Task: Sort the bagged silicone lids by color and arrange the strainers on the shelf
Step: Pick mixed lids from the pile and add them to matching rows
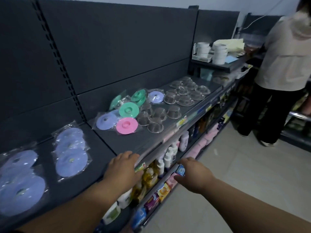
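On the dark shelf [127, 143] lies a mixed heap of bagged silicone lids: a pink lid [126, 125], green lids [129, 109], and purple lids [106, 121]. Another purple lid [156, 97] lies further back. Two groups of purple lids are laid out at the left, one stack [70, 152] and a nearer one [18, 182]. Small metal strainers [155, 120] stand right of the heap, and wider strainers [185, 93] behind them. My left hand [122, 167] rests empty on the shelf's front edge. My right hand [193, 174] hovers empty in front of the lower shelves.
Bottles [168, 157] and boxed goods [164, 190] fill the lower shelves. White stacked bowls [218, 53] stand on a raised shelf at the back right. A person in a light jacket [286, 56] stands in the aisle to the right. The tiled floor [235, 182] lies below.
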